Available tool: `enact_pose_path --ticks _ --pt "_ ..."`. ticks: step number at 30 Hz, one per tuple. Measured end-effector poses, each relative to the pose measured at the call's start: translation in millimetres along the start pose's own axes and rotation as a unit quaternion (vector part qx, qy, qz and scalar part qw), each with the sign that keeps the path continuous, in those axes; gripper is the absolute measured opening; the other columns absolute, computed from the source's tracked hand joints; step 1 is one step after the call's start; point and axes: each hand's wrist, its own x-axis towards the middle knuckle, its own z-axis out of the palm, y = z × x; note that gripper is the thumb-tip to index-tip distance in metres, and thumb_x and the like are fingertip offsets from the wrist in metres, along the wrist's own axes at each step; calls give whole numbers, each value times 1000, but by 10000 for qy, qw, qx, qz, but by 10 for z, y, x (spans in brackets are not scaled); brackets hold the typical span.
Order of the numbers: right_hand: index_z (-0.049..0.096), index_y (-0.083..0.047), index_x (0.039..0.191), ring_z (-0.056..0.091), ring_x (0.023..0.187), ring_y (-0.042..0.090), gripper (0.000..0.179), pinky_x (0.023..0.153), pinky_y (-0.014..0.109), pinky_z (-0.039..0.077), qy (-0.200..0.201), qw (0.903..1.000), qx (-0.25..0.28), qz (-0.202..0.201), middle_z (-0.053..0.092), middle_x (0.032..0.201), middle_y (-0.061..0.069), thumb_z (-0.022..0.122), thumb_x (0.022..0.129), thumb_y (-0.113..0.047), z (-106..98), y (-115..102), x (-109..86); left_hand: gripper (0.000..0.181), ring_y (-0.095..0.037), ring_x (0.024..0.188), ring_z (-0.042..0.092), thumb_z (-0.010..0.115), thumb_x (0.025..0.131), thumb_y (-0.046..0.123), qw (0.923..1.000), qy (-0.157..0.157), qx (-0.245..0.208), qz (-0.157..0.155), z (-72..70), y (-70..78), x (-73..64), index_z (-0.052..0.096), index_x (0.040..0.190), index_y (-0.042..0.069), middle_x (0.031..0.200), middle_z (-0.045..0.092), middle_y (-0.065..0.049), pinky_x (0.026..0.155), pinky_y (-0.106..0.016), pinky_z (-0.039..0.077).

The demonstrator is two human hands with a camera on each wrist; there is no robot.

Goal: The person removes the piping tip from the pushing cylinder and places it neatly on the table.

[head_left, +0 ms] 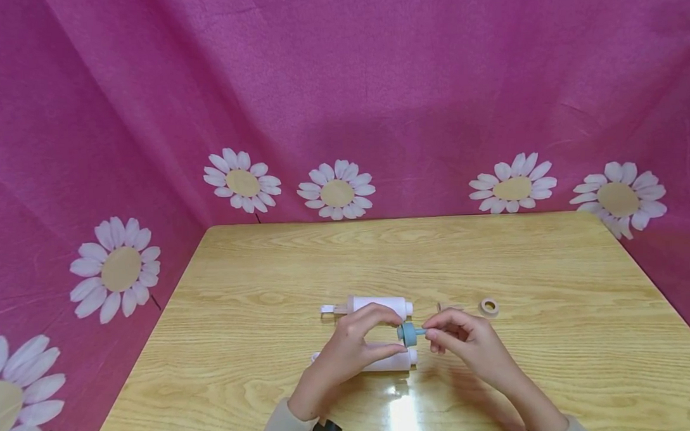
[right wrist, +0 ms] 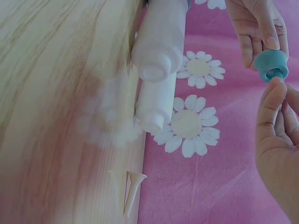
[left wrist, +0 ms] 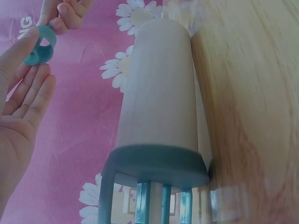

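Note:
My left hand [head_left: 355, 345] pinches a teal ring-shaped cap [head_left: 409, 334] between thumb and fingers, above the table. The cap's hollow middle shows in the left wrist view [left wrist: 45, 43]. On its other side, my right hand [head_left: 472, 343] pinches a thin teal stem [head_left: 421, 331] that runs into the cap. Two white cylinders lie on their sides beneath the hands: a back one [head_left: 385, 304] and a front one [head_left: 387, 365], partly hidden by the left hand. A teal collar [left wrist: 159, 161] with prongs ends the front cylinder.
A small beige ring [head_left: 488, 307] lies to the right of the cylinders. A tan flared piece [right wrist: 133, 191] rests nearby, partly behind the right hand in the head view. The wooden table [head_left: 255, 263] meets a pink flowered cloth [head_left: 411, 143] at the back and sides.

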Motion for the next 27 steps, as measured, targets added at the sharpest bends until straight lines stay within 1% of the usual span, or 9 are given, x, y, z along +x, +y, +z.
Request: enact_pose_path --ticks 4,7,10,16,20,24,27 --pt "66 4 100 62 66 6 9 57 26 56 -75 9999 17 -90 66 81 -11 62 92 2 15 -1 7 35 -11 93 69 84 74 13 10000 -36 -34 22 -3 1 0 68 105 6 100 72 -4 89 -12 53" --pt "66 1 99 62 66 5 9 56 25 56 -91 9998 69 -164 66 82 -12 62 91 3 31 3 7 36 -11 91 70 85 73 12 9999 -30 -83 58 -4 1 7 69 105 6 100 72 -4 88 -12 53" --pt "66 1 99 62 66 4 9 57 25 56 -83 9997 140 -160 66 82 -12 62 91 3 50 5 4 36 -12 91 70 85 72 12 9999 8 -126 79 -7 -5 10 70 104 5 100 73 -5 87 -12 54" --pt "65 4 99 62 67 2 8 58 24 56 -70 9996 279 -80 67 83 -14 61 92 3 83 -11 0 33 -14 92 71 86 70 11 9997 91 -161 153 -21 -18 13 73 100 4 98 73 -6 88 -13 54" --pt "65 5 99 63 68 1 8 58 24 56 -77 9993 361 -77 67 84 -12 61 92 4 95 -19 4 32 -14 92 72 86 69 10 9996 124 -160 191 -34 -21 18 75 99 4 97 74 -6 88 -13 54" --pt "65 4 99 63 69 2 9 59 24 57 -93 9989 437 -140 68 84 -10 61 92 4 104 -11 11 32 -15 91 72 86 69 10 9995 152 -154 228 -45 -20 23 75 99 3 97 75 -7 86 -13 55" --pt "64 4 100 64 69 2 9 59 25 57 -128 9985 491 -203 68 85 -11 60 92 5 108 -1 14 32 -15 90 73 86 69 9 9994 172 -140 251 -49 -17 27 76 99 2 97 75 -8 86 -13 55"
